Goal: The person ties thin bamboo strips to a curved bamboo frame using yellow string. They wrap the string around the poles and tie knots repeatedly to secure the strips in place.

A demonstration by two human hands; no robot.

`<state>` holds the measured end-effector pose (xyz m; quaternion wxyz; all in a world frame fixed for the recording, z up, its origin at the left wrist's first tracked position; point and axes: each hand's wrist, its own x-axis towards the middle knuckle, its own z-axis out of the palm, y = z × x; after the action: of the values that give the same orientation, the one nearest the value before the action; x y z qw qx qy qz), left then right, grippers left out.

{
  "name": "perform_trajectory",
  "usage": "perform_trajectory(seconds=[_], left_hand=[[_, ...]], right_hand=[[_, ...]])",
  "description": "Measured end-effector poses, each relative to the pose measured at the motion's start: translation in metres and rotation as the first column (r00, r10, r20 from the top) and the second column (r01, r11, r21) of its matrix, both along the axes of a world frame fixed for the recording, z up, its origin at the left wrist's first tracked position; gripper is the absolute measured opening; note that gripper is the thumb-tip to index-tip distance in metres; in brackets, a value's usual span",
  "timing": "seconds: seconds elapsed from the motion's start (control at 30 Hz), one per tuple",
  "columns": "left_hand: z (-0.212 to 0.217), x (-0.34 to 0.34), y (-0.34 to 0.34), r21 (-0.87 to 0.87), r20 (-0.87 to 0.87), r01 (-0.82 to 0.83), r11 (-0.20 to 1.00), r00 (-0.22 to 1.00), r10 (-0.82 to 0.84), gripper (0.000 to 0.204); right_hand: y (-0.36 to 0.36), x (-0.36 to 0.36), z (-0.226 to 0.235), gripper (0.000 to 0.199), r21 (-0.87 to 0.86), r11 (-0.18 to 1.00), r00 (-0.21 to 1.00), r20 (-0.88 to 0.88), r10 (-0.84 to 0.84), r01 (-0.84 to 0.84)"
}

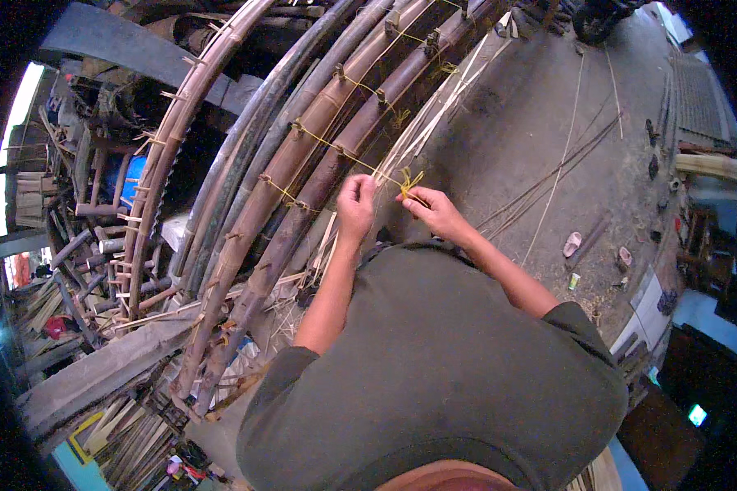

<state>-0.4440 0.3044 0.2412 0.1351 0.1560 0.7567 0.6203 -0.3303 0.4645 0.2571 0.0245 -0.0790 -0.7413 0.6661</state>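
Several thick curved bamboo poles point(303, 164) run from lower left to top centre, bound crosswise with yellow cord point(336, 147). Beside them lies a bundle of thin pale bamboo slats point(434, 114). My left hand point(356, 206) is closed on the yellow cord where it reaches the slats. My right hand point(432, 211) pinches the loose yellow cord ends point(408, 182) of a knot just right of my left hand. Both forearms reach up from my dark green shirt.
A grey concrete floor point(532, 139) on the right has long thin bamboo strips point(561, 172) lying on it, plus pink sandals point(572, 243). Stacked bamboo offcuts and a wooden beam point(98, 368) crowd the left. A lone notched curved pole point(172, 131) arcs at far left.
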Motion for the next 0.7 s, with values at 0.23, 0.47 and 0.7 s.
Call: perform_trajectory(seconds=[0.23,0.47,0.7], left_hand=[[0.018,0.027,0.008,0.245,0.498,0.139,0.960,0.831,-0.247,0.022],[0.004,0.026,0.000,0.386,0.640,-0.097,0.917,0.745,-0.190,0.018],[0.001,0.030,0.004,0.557,0.703,-0.240,0.795,0.645,-0.299,0.015]], right_hand=[[-0.005,-0.005,-0.012,0.021,-0.249,0.968,0.993,0.120,-0.009,0.039],[-0.006,-0.017,-0.008,0.017,-0.215,0.976,0.997,0.071,-0.028,0.043],[-0.008,-0.027,-0.008,0.010,-0.387,0.922,0.998,0.056,0.024,-0.001]])
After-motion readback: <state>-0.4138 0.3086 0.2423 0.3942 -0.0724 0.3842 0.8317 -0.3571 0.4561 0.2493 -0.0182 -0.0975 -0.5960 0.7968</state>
